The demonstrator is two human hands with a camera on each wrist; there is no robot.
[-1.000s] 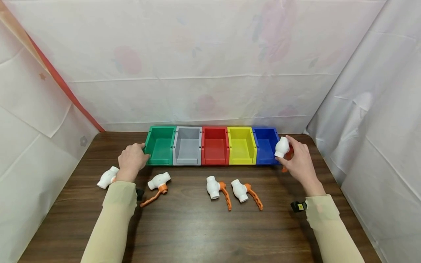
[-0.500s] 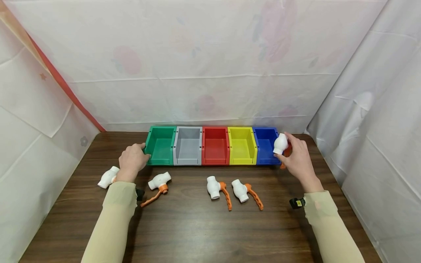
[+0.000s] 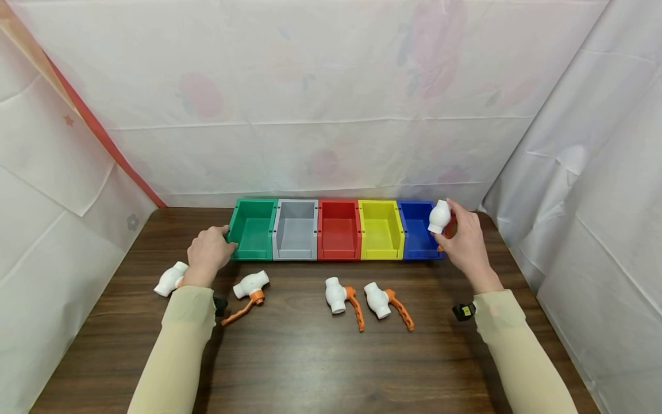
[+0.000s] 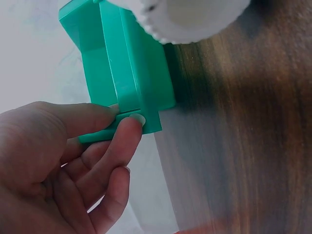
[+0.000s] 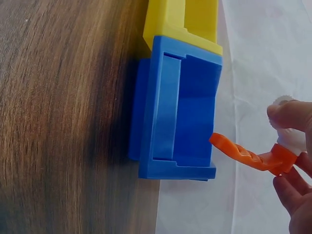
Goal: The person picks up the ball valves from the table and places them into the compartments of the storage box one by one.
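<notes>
My right hand (image 3: 465,238) holds a white ball valve (image 3: 439,217) by its body at the right side of the blue bin (image 3: 423,254). In the right wrist view its orange handle (image 5: 246,157) points toward the bin's opening, and fingers partly cover the white body. At the other end of the row, my left hand (image 3: 208,251) pinches the side edge of the green bin (image 4: 109,58) between thumb and finger. Close to the left wrist lies one white valve (image 3: 170,279), its handle hidden by the arm. Another valve (image 3: 251,284) lies just right of that wrist.
Between the end bins stand a grey bin (image 3: 295,254), a red bin (image 3: 338,254) and a yellow bin (image 3: 381,254), side by side. Two more valves (image 3: 335,296) with orange handles lie on the brown table (image 3: 320,368). A white curtain (image 3: 331,155) hangs behind.
My right hand has moved forward and slightly left with the ball valve, bringing it over the blue bin's right edge. The left hand stays on the green bin.
</notes>
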